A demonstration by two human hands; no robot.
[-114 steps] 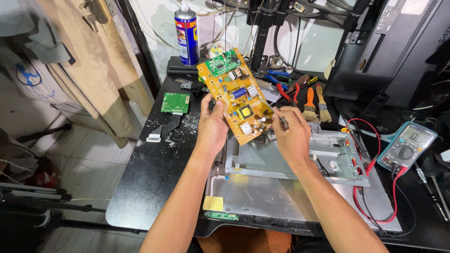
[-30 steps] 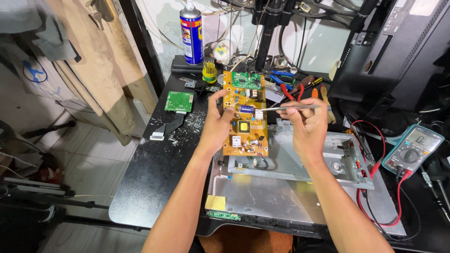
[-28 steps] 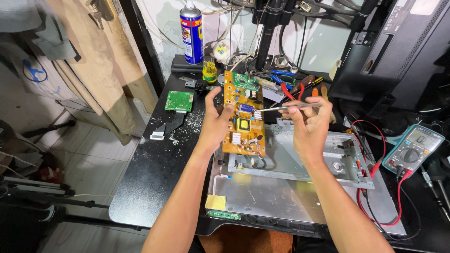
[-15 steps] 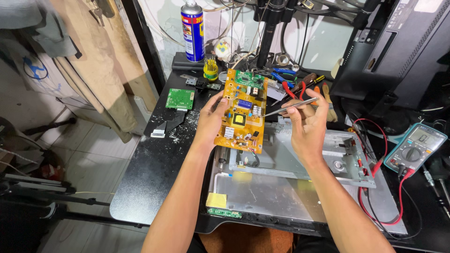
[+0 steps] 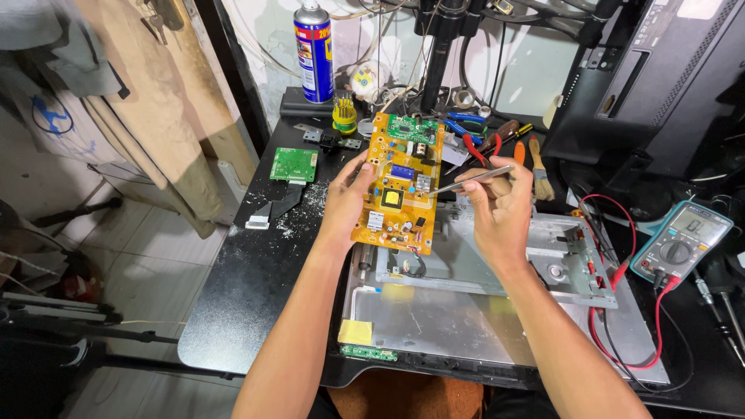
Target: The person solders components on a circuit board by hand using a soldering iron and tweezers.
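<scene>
The orange rectangular circuit board (image 5: 399, 185), studded with small components, is off the bench and tilted up in the left hand (image 5: 344, 203), whose fingers curl around its left edge with the thumb on the component face. Its lower edge sits just above the grey sheet-metal chassis (image 5: 497, 310), which lies below and between both hands; a short dark cable loops from the board's bottom edge to that chassis, so the board appears lifted but not fully detached. Inspection or probing looks to be under way rather than finished: no part is visibly removed from the board.

The right hand (image 5: 500, 209) is closed in a pinch on slim silver metal tweezers (image 5: 469, 179), held almost level, the tips reaching left to touch or nearly touch the board's right side near a small silver component; the exact contact cannot be told. Both forearms stretch forward from the bottom of the view, wrists slightly raised.

Right of the right hand lies a teal digital multimeter (image 5: 681, 243) with red leads. Left of the left hand rests a small green circuit board (image 5: 294, 164) on the black tabletop (image 5: 240, 287). Beyond both hands stands a blue and yellow spray can (image 5: 314, 53).
</scene>
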